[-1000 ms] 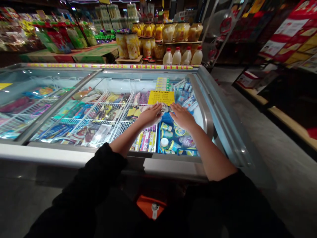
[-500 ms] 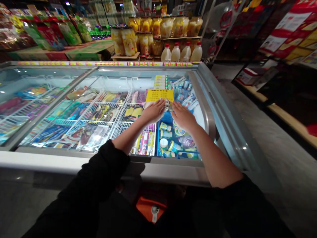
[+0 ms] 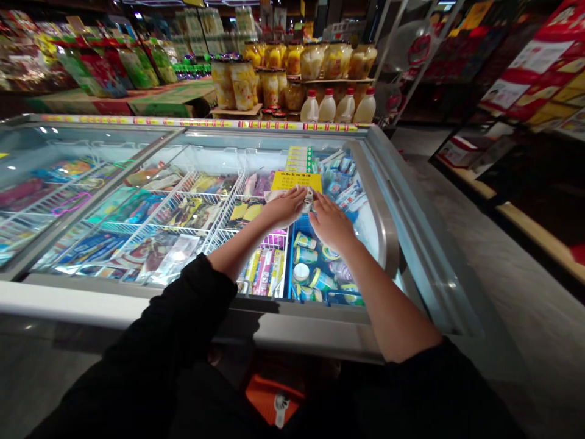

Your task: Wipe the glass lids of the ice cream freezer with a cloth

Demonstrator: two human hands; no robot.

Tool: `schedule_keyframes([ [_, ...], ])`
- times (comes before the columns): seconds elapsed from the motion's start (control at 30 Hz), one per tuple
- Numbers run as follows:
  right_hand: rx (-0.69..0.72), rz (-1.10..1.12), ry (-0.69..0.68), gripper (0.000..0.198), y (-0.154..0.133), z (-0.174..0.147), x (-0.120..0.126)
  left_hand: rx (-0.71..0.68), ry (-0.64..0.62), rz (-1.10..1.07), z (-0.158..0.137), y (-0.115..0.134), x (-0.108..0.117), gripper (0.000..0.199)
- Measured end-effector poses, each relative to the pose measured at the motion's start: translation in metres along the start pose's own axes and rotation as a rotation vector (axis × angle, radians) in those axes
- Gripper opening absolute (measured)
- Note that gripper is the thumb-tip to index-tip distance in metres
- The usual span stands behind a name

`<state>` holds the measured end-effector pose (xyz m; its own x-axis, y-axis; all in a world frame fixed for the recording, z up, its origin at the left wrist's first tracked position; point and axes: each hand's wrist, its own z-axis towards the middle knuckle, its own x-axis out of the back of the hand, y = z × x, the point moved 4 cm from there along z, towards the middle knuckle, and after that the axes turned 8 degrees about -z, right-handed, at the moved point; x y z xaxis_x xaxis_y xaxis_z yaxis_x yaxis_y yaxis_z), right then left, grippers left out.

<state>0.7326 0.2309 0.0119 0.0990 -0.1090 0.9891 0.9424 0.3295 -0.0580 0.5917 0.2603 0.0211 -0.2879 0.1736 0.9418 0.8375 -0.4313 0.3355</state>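
My left hand [image 3: 287,208] lies flat with stretched fingers over a crumpled white cloth or tissue [image 3: 273,195], on the glass lid of a chest freezer. More white shows between the hands. My right hand [image 3: 333,223] is also laid out flat, its fingertips close to the left fingers and that white piece. Whether the right palm touches the cloth is hidden. Just beyond both hands is a yellow sign [image 3: 297,180] with dark print. Below the right hand, seen through the glass, a blue basket [image 3: 289,268] holds small ice cream cups [image 3: 304,255].
White wire baskets [image 3: 214,235] of packaged goods fill the freezer's left part. A metal frame [image 3: 386,225] curves along the right. Jars [image 3: 242,85] and red-capped bottles [image 3: 327,107] stand behind the freezer. Shelves with red boxes [image 3: 532,55] line the right side. An orange item [image 3: 274,393] is below.
My right hand has slid slightly left, closer to my left hand. The left hand stays on the white piece near the yellow sign. The view has shifted slightly.
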Motion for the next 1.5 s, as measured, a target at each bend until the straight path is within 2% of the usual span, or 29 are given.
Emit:
schedule_keyframes([
  [0.1,-0.002,-0.01,-0.019,0.065,0.004,-0.001,-0.002,0.088,0.015,0.009,0.019,-0.013,0.01,0.062],
  [0.23,-0.001,-0.011,-0.021,0.064,0.005,-0.001,-0.004,0.176,0.086,0.01,0.012,-0.029,0.013,0.06],
  [0.3,-0.02,-0.018,-0.01,0.063,0.003,-0.001,-0.005,0.162,0.111,0.001,0.003,-0.027,0.007,0.059],
  [0.4,-0.05,-0.036,0.016,0.062,-0.002,0.0,-0.006,0.067,0.06,-0.016,0.005,-0.014,-0.002,0.06],
  [0.53,-0.051,-0.035,-0.014,0.063,-0.004,0.0,-0.005,0.048,0.008,-0.017,0.037,-0.008,0.001,0.061],
  [0.67,-0.054,-0.012,-0.075,0.064,0.001,0.004,-0.001,0.132,0.016,-0.005,0.062,-0.022,0.015,0.062],
  [0.83,-0.065,-0.012,-0.162,0.065,0.013,0.035,0.003,0.232,0.081,0.012,0.043,-0.037,0.018,0.061],
  [0.97,-0.084,-0.004,-0.163,0.064,0.017,0.07,0.003,0.202,0.086,0.016,0.029,-0.033,0.011,0.06],
  [1.07,-0.119,-0.01,-0.084,0.063,0.014,0.087,-0.001,0.143,0.049,0.013,0.04,-0.029,0.01,0.06],
  [1.17,-0.136,-0.02,0.007,0.061,0.012,0.093,-0.004,0.124,0.021,0.018,0.064,-0.034,0.016,0.061],
  [1.3,-0.114,-0.021,0.002,0.06,0.018,0.099,-0.004,0.143,0.035,0.016,0.087,-0.052,0.029,0.061],
  [1.4,-0.13,-0.033,-0.006,0.06,0.025,0.105,-0.003,0.185,0.084,0.013,0.082,-0.065,0.033,0.061],
  [1.5,-0.134,-0.023,-0.009,0.062,0.027,0.111,-0.007,0.188,0.1,0.007,0.071,-0.067,0.026,0.063],
])
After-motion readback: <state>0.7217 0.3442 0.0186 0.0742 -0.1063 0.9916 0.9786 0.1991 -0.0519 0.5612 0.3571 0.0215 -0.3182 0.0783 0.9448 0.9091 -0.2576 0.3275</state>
